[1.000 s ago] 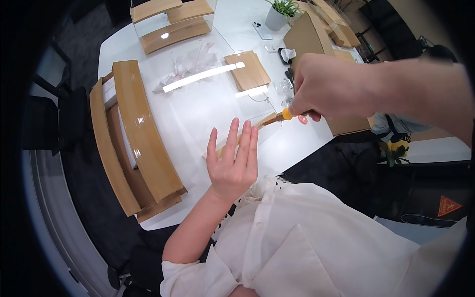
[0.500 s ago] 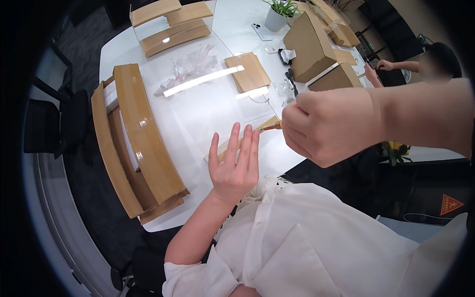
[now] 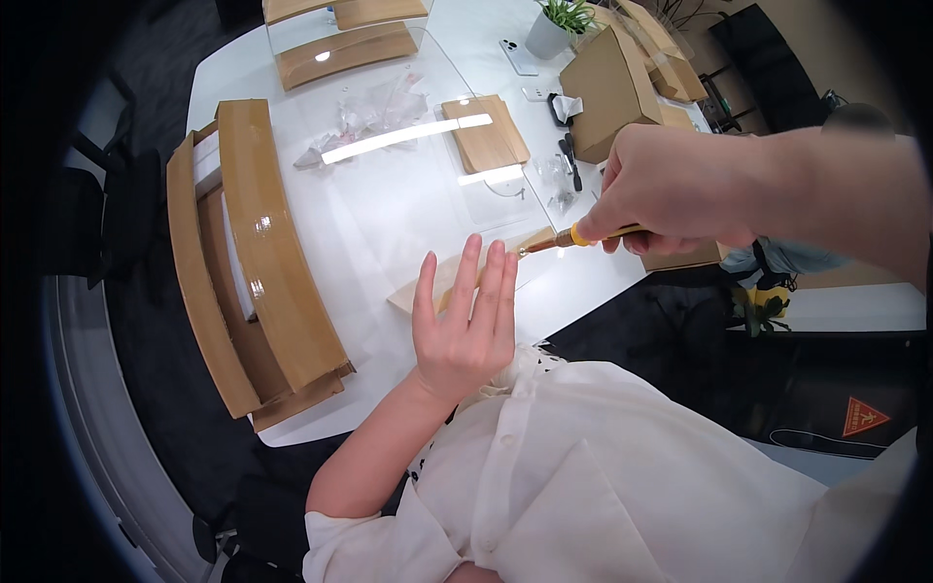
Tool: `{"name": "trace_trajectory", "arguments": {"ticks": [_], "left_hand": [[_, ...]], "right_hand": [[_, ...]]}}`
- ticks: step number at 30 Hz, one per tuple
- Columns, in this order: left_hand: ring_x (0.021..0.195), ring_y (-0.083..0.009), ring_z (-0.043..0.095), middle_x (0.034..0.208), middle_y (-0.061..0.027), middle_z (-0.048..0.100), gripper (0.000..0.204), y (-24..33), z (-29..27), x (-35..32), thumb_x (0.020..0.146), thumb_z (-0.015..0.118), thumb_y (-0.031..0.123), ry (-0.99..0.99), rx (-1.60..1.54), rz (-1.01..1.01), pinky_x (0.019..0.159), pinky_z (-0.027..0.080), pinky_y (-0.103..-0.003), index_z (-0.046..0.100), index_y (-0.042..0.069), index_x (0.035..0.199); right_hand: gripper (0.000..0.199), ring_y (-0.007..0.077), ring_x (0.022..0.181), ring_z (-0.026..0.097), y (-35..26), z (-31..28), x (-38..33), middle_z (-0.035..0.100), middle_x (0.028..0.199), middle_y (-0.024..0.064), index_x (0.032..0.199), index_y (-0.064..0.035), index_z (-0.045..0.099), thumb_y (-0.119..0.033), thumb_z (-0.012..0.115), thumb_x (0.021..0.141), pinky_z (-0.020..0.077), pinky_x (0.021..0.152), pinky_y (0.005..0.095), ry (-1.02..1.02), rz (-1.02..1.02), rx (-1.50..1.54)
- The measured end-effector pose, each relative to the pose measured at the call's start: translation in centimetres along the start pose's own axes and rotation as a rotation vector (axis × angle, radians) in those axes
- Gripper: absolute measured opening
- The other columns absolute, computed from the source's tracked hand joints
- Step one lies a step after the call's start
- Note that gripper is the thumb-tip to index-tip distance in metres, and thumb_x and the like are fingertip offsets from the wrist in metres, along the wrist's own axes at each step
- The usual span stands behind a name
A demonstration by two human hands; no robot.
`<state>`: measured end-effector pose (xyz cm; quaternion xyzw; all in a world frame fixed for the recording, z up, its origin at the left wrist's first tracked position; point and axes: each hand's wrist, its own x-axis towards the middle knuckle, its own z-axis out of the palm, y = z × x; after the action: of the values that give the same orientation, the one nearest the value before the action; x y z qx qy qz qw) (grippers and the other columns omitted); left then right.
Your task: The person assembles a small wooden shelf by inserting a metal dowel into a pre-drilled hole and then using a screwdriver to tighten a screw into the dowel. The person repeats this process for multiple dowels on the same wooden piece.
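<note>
My right hand [image 3: 666, 189] grips a screwdriver [image 3: 566, 239] with a yellow and dark handle. Its shaft points left and its tip meets a small shiny fitting at the edge of a pale wooden board [image 3: 408, 294]. Flat and with fingers stretched out, my left hand [image 3: 462, 335] rests at the board and a large clear panel [image 3: 428, 219], just left of the tip. The hand hides the board's middle. Whether the palm presses on the panel or the wood I cannot tell.
A long open cardboard box [image 3: 282, 262] lies at the left. Beyond the panel are crumpled plastic wrap [image 3: 379, 112], stacked wooden boards [image 3: 486, 146] and a clear-sided wooden shelf [image 3: 345, 58]. Black tools [image 3: 570, 160], a phone [image 3: 518, 58], a potted plant [image 3: 559, 34] and another box [image 3: 612, 92] stand right.
My right hand has turned on the screwdriver and drawn back slightly to the right, so more of the handle shows. My left hand stays flat. The whole view has shifted a little.
</note>
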<state>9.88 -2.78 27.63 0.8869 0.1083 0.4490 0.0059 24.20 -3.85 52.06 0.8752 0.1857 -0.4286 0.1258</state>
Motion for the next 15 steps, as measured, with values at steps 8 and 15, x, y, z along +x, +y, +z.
{"name": "trace_trajectory", "arguments": {"ticks": [8, 15], "left_hand": [[0.117, -0.0254, 0.069, 0.116, -0.005, 0.076, 0.019, -0.5, 0.1, 0.3, 0.089, 0.07, 0.007, 0.006, 0.011, -0.027, 0.102, 0.049, -0.053, 0.079, 0.007, 0.105], [0.117, -0.0253, 0.07, 0.116, -0.0037, 0.076, 0.02, -0.4, -0.2, 0.5, 0.088, 0.07, 0.007, -0.018, 0.008, -0.026, 0.103, 0.048, -0.052, 0.08, 0.008, 0.106]], "right_hand": [[0.015, 0.0221, 0.085, 0.068, 2.0, 1.9, -0.8, 0.069, 0.099, 0.0135, 0.095, 0.0002, 0.064, -0.009, 0.071, 0.085, 0.054, 0.062, 0.0377, 0.268, -0.752, -1.036], [0.023, 0.0162, 0.074, 0.062, 3.4, 1.7, 0.0, 0.056, 0.073, 0.0012, 0.09, 0.0043, 0.073, -0.012, 0.074, 0.075, 0.0449, 0.056, 0.0243, 0.641, -1.283, -1.861]]}}
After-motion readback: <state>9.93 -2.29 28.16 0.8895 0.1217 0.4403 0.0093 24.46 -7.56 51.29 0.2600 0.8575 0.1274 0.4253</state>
